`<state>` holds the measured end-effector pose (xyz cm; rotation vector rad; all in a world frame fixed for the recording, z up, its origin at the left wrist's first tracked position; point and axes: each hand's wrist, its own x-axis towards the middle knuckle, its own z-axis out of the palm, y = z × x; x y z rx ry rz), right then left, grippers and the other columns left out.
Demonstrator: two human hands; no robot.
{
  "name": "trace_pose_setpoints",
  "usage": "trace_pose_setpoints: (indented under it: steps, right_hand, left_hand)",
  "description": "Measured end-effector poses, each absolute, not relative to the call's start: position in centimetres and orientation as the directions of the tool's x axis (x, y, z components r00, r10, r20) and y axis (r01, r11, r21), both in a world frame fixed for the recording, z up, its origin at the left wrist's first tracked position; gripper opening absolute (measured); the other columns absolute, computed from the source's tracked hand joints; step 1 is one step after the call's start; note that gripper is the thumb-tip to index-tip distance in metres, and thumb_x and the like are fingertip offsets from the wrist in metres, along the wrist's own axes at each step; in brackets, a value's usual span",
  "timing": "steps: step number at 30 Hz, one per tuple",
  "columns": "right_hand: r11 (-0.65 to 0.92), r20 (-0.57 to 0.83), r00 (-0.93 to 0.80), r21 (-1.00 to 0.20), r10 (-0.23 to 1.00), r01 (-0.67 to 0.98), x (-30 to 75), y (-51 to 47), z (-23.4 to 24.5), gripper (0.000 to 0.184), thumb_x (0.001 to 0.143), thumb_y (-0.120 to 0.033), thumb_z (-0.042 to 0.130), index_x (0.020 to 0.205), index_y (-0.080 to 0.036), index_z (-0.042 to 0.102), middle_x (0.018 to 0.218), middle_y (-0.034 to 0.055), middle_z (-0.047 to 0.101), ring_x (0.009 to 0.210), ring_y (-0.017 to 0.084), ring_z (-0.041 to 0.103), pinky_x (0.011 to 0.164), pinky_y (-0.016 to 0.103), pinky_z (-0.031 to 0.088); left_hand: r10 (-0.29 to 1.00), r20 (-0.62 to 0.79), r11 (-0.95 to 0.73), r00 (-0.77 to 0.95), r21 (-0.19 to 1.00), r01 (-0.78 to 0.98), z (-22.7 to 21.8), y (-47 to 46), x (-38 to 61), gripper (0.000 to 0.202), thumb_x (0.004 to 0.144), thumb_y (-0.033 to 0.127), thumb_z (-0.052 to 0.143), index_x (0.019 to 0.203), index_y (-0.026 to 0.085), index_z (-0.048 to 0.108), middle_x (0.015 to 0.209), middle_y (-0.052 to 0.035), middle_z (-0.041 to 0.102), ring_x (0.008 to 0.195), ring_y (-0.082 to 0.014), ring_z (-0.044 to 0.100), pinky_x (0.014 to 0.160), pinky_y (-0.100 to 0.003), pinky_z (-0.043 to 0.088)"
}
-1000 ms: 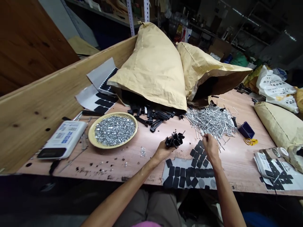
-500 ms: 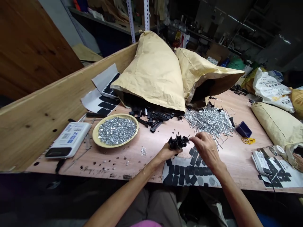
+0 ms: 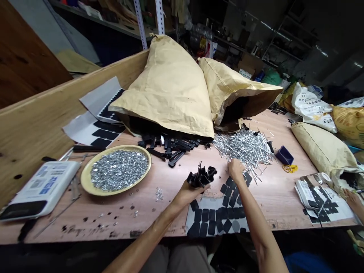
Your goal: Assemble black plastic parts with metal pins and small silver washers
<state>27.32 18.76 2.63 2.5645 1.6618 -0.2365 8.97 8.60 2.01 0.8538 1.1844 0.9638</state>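
My left hand is closed around a bunch of black plastic clips, held above the table just left of a white sheet of black adhesive pads. My right hand reaches to the near edge of the pile of silver pins, its fingers curled down onto the pins; whether they grip one I cannot make out. More black clips spill from under a tan paper sack.
A yellow dish of small silver nuts sits at the left, beside a white device. A second tan sack, a blue tray, another pad sheet and bags lie at the right. A wooden wall borders the left.
My right hand went from the pin pile to the clips in my left hand, then back out to the pile. The view shifted right and closer.
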Motion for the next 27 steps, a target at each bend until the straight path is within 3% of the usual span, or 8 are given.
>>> trace_pose_setpoints:
  steps: [3,7,11,14,17,20,24,27]
  right_hand:
    - [-0.403,-0.188,0.397,0.008,0.898,0.915,27.5,19.3,2.3,0.022,0.077,-0.008,0.054,0.093,-0.007,0.069,0.092,0.0234,0.068,0.091,0.03,0.066,0.07,0.032,0.047]
    - [-0.349,-0.191,0.347,0.02,0.918,0.937,28.0,18.7,2.6,0.021,0.074,-0.007,0.055,0.089,-0.009,0.068,0.088,0.0193,0.068,0.086,0.027,0.066,0.069,0.031,0.045]
    - [-0.263,-0.128,0.262,0.013,0.957,0.965,28.1,16.7,3.9,0.022,0.082,-0.012,0.047,0.095,-0.009,0.064,0.091,0.0165,0.067,0.084,0.025,0.063,0.069,0.032,0.043]
    - [0.008,0.069,-0.002,-0.088,0.998,0.996,28.2,14.9,6.3,0.021,0.088,-0.018,0.043,0.095,-0.014,0.062,0.087,0.0102,0.066,0.082,0.022,0.059,0.073,0.032,0.042]
    - [0.459,0.344,-0.388,-0.153,0.855,0.875,27.9,13.3,9.2,0.016,0.09,-0.025,0.048,0.086,-0.02,0.063,0.082,0.0057,0.064,0.078,0.02,0.053,0.073,0.032,0.042]
    - [0.627,0.388,-0.563,-0.05,0.73,0.778,27.0,11.8,11.7,0.019,0.092,-0.027,0.047,0.085,-0.023,0.065,0.083,0.0051,0.062,0.074,0.019,0.049,0.065,0.03,0.04]
    - [0.645,0.302,-0.672,0.199,0.677,0.738,25.7,10.8,13.3,0.018,0.09,-0.021,0.051,0.082,-0.024,0.066,0.087,0.0059,0.062,0.076,0.021,0.046,0.062,0.031,0.036]
    - [0.66,0.224,-0.731,0.32,0.644,0.68,25.4,10.6,13.8,0.018,0.089,-0.016,0.052,0.081,-0.023,0.066,0.083,0.0056,0.062,0.073,0.02,0.044,0.061,0.031,0.035]
  left_hand:
    - [0.92,-0.376,0.392,0.112,0.897,-0.204,1.8,9.2,8.8,0.034,0.061,0.029,0.076,0.092,0.017,0.07,0.1,-0.0075,0.072,0.102,-0.0254,0.062,0.094,-0.041,0.045]
    - [0.902,-0.406,0.432,0.148,0.853,-0.293,1.2,9.7,8.8,0.037,0.055,0.029,0.079,0.088,0.014,0.071,0.089,-0.0065,0.073,0.096,-0.0241,0.063,0.089,-0.037,0.046]
    - [0.892,-0.432,0.451,0.131,0.844,-0.29,0.7,9.5,8.7,0.029,0.052,0.028,0.078,0.076,0.013,0.071,0.076,-0.0033,0.07,0.084,-0.0211,0.063,0.081,-0.033,0.048]
    - [0.881,-0.455,0.473,0.13,0.841,-0.263,0.8,9.5,8.6,0.026,0.053,0.023,0.076,0.076,0.013,0.07,0.072,-0.0023,0.068,0.079,-0.019,0.062,0.075,-0.031,0.047]
    - [0.863,-0.483,0.504,0.148,0.836,-0.215,1.0,9.4,8.8,0.022,0.054,0.019,0.073,0.075,0.013,0.068,0.065,-0.0009,0.064,0.07,-0.0175,0.06,0.067,-0.029,0.046]
    - [0.884,-0.427,0.46,0.192,0.867,-0.189,1.1,9.1,9.3,0.017,0.056,0.019,0.07,0.072,0.013,0.067,0.061,0.0007,0.061,0.065,-0.0161,0.058,0.064,-0.028,0.045]
    - [0.886,-0.382,0.422,0.261,0.899,-0.118,1.0,8.6,10.0,0.019,0.06,0.021,0.068,0.077,0.014,0.067,0.06,0.0021,0.06,0.063,-0.0158,0.056,0.063,-0.028,0.043]
    - [0.897,-0.34,0.382,0.282,0.918,-0.106,1.0,8.5,10.3,0.018,0.06,0.02,0.067,0.078,0.015,0.067,0.062,0.0024,0.061,0.064,-0.0158,0.056,0.063,-0.027,0.043]
